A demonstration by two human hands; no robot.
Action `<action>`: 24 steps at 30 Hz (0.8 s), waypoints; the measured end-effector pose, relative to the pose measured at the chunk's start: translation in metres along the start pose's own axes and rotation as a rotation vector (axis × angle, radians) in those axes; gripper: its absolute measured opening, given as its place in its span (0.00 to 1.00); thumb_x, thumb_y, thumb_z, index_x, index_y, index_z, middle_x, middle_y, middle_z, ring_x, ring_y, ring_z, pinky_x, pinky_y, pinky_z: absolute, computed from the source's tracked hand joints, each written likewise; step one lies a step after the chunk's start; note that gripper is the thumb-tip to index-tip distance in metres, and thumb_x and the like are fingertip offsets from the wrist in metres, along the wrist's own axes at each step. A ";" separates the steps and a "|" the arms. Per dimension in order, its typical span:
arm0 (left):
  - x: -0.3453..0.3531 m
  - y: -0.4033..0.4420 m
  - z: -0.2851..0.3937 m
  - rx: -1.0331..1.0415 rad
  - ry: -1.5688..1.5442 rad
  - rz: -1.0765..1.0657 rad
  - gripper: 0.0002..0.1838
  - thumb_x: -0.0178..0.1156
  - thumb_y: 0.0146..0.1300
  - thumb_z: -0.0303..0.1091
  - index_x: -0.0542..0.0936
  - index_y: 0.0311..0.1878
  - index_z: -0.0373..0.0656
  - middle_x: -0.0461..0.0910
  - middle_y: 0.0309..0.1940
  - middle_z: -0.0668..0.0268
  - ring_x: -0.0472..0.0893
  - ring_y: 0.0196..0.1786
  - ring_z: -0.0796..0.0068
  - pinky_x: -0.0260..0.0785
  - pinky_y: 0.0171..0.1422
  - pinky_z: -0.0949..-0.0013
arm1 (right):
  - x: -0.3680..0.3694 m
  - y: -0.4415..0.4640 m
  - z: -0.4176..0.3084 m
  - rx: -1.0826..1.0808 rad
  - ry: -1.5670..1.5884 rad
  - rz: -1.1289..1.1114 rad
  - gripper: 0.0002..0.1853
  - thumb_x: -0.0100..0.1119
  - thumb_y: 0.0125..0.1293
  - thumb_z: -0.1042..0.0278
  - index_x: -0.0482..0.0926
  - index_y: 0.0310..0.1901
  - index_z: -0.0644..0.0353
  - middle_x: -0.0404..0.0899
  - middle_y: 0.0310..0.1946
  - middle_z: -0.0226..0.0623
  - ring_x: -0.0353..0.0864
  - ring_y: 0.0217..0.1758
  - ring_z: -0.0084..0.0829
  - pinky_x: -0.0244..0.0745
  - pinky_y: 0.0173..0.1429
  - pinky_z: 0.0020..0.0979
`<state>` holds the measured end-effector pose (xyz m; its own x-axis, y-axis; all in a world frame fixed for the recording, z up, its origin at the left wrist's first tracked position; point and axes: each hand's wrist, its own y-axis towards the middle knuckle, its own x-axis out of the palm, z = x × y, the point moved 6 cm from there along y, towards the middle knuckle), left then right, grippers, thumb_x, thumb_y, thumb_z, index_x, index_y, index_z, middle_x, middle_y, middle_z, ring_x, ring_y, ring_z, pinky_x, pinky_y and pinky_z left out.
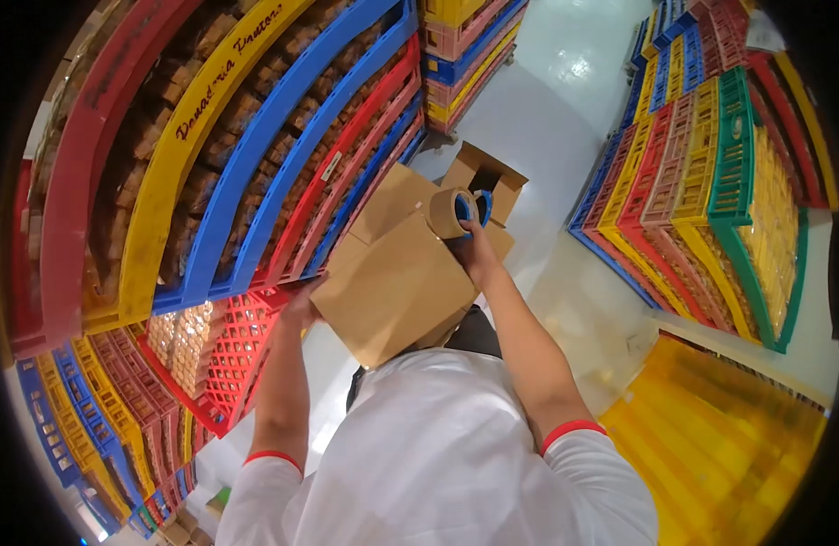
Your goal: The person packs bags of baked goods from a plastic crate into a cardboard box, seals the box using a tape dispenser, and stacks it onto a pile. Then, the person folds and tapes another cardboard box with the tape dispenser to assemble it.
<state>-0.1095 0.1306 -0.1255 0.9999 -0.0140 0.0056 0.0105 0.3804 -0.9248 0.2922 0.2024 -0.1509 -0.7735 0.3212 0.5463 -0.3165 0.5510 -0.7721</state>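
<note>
A brown cardboard box [396,291] is in front of my body, tilted, with a broad flat face toward me. My left hand [301,305] is at its left edge, with the fingers mostly hidden behind the cardboard. At the upper right corner of the box, my right hand [478,250] is closed on a tape dispenser with blue parts, which carries a roll of brown tape [448,211]. Another cardboard box [483,173] with raised flaps stands just beyond the tape.
Stacked coloured crates [228,200] full of small wrapped items rise close on my left. More crate stacks [683,164] stand at the right. A red crate [242,350] is beside my left forearm. Yellow translucent sheeting [710,446] lies at the lower right.
</note>
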 end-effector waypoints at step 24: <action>0.033 -0.059 0.037 0.502 -0.477 -0.193 0.41 0.50 0.79 0.63 0.62 0.81 0.41 0.70 0.74 0.54 0.72 0.73 0.61 0.64 0.78 0.61 | -0.033 -0.087 0.057 -0.320 0.083 0.173 0.29 0.47 0.73 0.48 0.73 0.66 0.60 0.79 0.63 0.46 0.80 0.64 0.44 0.73 0.69 0.51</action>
<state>-0.0765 0.1420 -0.0571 0.8743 0.2382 0.4229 0.0763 0.7930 -0.6044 0.3136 0.0994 -0.1200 -0.7490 0.4850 0.4515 0.0130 0.6920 -0.7218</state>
